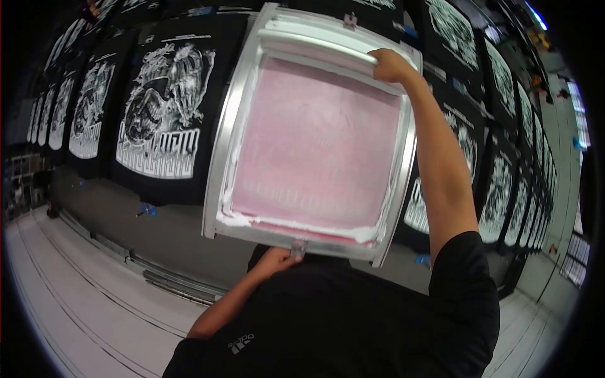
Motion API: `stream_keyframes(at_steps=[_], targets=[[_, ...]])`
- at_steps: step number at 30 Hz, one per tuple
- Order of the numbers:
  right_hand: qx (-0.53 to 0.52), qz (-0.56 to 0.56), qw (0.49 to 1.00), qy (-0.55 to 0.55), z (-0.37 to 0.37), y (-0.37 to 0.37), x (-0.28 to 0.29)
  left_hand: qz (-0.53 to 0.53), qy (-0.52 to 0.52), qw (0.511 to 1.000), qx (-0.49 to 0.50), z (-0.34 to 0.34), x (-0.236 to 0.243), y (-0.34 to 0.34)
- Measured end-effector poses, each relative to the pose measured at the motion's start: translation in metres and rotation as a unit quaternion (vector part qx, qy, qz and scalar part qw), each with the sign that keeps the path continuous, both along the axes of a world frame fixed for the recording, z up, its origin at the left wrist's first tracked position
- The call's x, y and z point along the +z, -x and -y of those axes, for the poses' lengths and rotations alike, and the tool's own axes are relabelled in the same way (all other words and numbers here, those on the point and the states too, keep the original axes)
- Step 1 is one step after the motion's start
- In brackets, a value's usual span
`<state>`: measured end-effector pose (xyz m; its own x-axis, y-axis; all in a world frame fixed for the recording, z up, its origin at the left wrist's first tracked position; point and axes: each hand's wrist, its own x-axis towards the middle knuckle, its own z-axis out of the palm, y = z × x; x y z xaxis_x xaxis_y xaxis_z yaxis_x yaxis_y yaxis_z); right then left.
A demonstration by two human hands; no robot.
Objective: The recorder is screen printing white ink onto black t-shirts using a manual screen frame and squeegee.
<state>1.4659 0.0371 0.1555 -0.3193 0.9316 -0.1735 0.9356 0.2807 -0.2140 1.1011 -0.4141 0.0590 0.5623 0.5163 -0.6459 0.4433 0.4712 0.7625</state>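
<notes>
A screen printing frame [224,126] of silvery metal lies tilted in front of me, with a pink mesh [318,142] stretched across it. White ink [236,220] is smeared along the mesh's borders, thickest at the near corners. Across the far end of the frame rests a long pale squeegee [315,45]; my right hand [392,67] is closed around its right end. At the middle of the near edge, my left hand [274,259] grips the frame beside a small metal bracket [299,248]. Its fingertips are partly hidden.
Black shirts with white prints lie in rows, one shirt [164,104] left of the frame and others [498,183] to the right. A dark table edge [126,189] runs along the near side. Metal rails [179,286] and pale floor [75,283] show at lower left.
</notes>
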Motion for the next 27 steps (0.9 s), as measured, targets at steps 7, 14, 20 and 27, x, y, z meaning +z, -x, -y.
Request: stream_keyframes(at_steps=[7,14,20,27], targets=[[-0.058,0.005,0.993,0.101,0.278,0.093,0.035,-0.010,0.011,0.999,0.032,-0.005,0.004,-0.008],[-0.051,-0.079,0.995,0.015,0.458,0.135,0.034,-0.166,-0.092,0.977,-0.095,0.000,0.019,-0.016],[-0.040,-0.074,0.996,0.013,0.453,0.124,0.047,-0.285,-0.132,0.948,-0.052,-0.002,0.057,-0.026],[-0.122,-0.118,0.984,0.051,0.430,0.013,0.053,-0.267,-0.172,0.947,-0.052,-0.007,0.072,0.020]])
